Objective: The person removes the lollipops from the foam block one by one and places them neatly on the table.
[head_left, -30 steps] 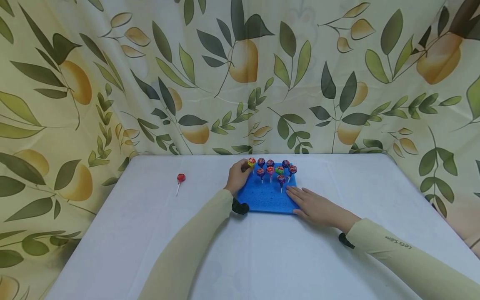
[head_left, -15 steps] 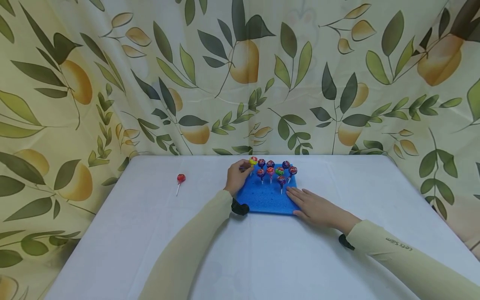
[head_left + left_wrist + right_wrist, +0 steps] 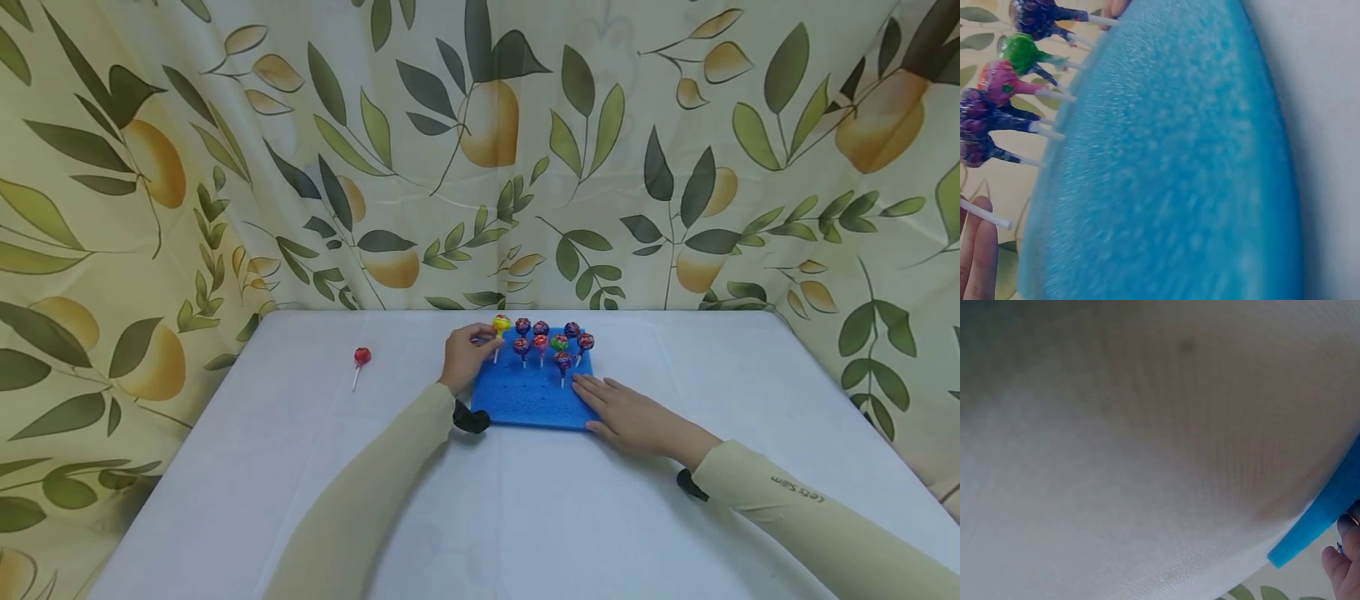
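Observation:
A blue foam board (image 3: 525,400) lies on the table, with several lollipops in dark purple, pink and green wrappers (image 3: 1020,52) standing in its far half by their white sticks. At its far left corner my left hand (image 3: 467,357) pinches a yellow lollipop (image 3: 501,325) between thumb and fingers. In the left wrist view the lower end of its white stick (image 3: 991,215) shows bare, apart from the board. My right hand (image 3: 626,415) rests with straight fingers on the board's right edge; its fingers (image 3: 1338,565) show at the corner of the right wrist view.
A red lollipop (image 3: 362,357) lies alone on the white-covered table (image 3: 540,517), left of the board. Behind the table hangs a curtain (image 3: 450,217) printed with leaves and fruit. Dark straps (image 3: 471,418) sit at both wrists.
My left hand has shifted slightly left with the yellow lollipop, and more of its stick shows now. The right hand and the other lollipops have stayed put.

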Available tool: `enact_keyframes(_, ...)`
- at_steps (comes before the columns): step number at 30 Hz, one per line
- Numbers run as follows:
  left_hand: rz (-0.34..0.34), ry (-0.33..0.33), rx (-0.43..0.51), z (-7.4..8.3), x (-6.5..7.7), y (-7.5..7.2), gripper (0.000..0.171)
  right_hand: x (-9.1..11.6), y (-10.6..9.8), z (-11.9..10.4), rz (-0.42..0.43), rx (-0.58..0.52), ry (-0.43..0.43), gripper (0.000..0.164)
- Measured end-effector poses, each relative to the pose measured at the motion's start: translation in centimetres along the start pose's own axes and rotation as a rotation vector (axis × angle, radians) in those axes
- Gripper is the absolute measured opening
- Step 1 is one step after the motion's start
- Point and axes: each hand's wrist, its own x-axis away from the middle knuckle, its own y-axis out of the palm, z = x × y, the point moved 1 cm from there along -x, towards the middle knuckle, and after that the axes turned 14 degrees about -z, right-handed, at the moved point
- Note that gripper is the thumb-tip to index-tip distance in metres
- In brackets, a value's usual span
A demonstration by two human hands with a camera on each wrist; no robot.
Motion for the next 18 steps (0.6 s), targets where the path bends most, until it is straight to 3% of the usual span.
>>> enact_keyframes(8, -0.018, -0.035, -0.003, 0.6, 1.6, -2.1, 0.024, 0.0, 0.2, 0.1, 0.004, 0.0, 0.0, 0.064)
enact_keyframes(18, 0.022, -0.086, -0.029, 0.1, 3.6, -6.5, 0.025, -0.1, 0.1, 0.1, 0.006, 0.008, -0.002, 0.064)
